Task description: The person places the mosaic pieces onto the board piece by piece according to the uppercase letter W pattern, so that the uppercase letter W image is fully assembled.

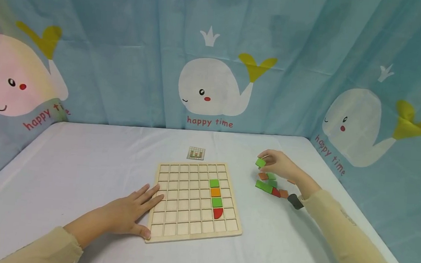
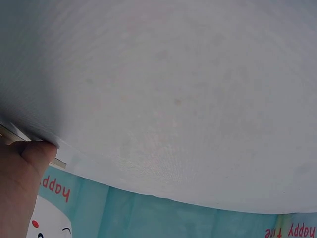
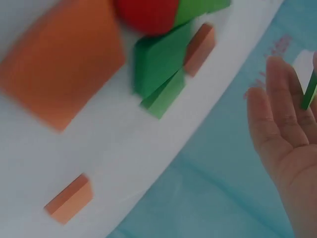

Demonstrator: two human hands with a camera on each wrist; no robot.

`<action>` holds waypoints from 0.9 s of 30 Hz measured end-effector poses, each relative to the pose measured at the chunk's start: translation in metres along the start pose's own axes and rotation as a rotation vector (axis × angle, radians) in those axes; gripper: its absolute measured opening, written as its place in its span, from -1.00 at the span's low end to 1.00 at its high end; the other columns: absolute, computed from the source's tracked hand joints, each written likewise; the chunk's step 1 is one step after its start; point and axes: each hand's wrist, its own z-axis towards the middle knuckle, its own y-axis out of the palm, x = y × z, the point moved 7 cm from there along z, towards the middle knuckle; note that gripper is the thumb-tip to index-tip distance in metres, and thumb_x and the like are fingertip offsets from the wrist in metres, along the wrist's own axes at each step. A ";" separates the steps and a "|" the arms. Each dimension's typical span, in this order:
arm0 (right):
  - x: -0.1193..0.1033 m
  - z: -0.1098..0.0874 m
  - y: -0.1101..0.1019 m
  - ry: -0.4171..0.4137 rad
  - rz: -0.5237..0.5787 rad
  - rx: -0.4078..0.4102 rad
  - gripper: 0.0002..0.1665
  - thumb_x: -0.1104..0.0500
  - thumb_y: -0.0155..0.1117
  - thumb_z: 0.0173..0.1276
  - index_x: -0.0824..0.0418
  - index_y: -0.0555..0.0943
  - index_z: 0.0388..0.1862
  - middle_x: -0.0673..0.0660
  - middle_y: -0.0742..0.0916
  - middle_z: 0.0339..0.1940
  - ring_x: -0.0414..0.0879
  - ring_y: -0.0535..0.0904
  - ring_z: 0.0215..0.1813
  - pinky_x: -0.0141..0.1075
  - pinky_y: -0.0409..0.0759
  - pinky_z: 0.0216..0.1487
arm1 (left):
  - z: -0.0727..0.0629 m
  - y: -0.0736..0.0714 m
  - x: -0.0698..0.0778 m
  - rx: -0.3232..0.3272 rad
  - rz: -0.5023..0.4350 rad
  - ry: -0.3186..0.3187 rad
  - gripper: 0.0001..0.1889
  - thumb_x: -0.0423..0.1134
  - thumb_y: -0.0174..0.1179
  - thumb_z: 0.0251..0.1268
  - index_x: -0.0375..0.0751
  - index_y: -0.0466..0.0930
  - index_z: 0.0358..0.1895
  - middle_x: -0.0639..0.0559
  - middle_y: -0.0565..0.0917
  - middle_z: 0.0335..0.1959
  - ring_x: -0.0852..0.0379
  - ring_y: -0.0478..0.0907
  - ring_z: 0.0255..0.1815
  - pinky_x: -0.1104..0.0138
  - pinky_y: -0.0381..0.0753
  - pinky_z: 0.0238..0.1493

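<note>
A square wooden grid board (image 1: 182, 217) lies on the white table. My left hand (image 1: 126, 213) rests along its left side, fingers stretched over the edge squares and thumb at the near corner. In the right part of the grid, a green square tile (image 1: 214, 183), an orange tile (image 1: 215, 192), another green tile (image 1: 217, 202) and a red rounded tile (image 1: 217, 213) form a column. To the right of the board, my right hand (image 1: 283, 167) pinches a green square block (image 1: 260, 163) above the table. The right wrist view shows that block (image 3: 310, 91) edge-on between the fingers.
Below my right hand lie loose blocks: a bright green piece (image 1: 264, 187), a red one (image 1: 276, 192), a dark green one (image 1: 272, 183) and several orange ones (image 1: 283, 194). Behind the board is a small pattern card (image 1: 196, 153). A blue whale-print curtain (image 1: 125, 79) surrounds the table.
</note>
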 end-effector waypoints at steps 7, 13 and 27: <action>-0.017 -0.012 0.016 -0.006 0.070 -0.014 -0.45 0.35 0.30 0.31 0.46 0.41 0.25 0.33 0.62 0.10 0.09 0.61 0.01 -0.10 0.60 -0.01 | 0.000 0.000 0.001 0.009 0.005 0.011 0.12 0.47 0.09 0.02 -0.23 0.03 0.53 -0.26 -0.12 0.56 -0.41 -0.11 0.49 -0.24 0.36 0.14; -0.033 -0.024 0.025 -0.006 0.144 -0.012 -0.50 0.39 0.29 0.30 0.42 0.47 0.22 0.20 0.66 -0.18 0.06 0.65 -0.13 -0.08 0.62 -0.02 | 0.000 -0.001 0.002 0.012 0.009 0.015 0.12 0.45 0.11 0.02 -0.24 0.03 0.53 -0.26 -0.11 0.56 -0.41 -0.10 0.49 -0.23 0.37 0.14; -0.049 -0.035 0.048 -0.020 0.324 -0.105 -0.53 0.39 0.15 0.37 0.50 0.46 0.24 0.19 0.69 -0.26 0.02 0.61 -0.24 -0.15 0.61 -0.08 | -0.001 -0.001 0.002 0.014 0.004 0.020 0.11 0.44 0.11 0.04 -0.24 0.02 0.53 -0.27 -0.11 0.55 -0.40 -0.11 0.49 -0.23 0.34 0.16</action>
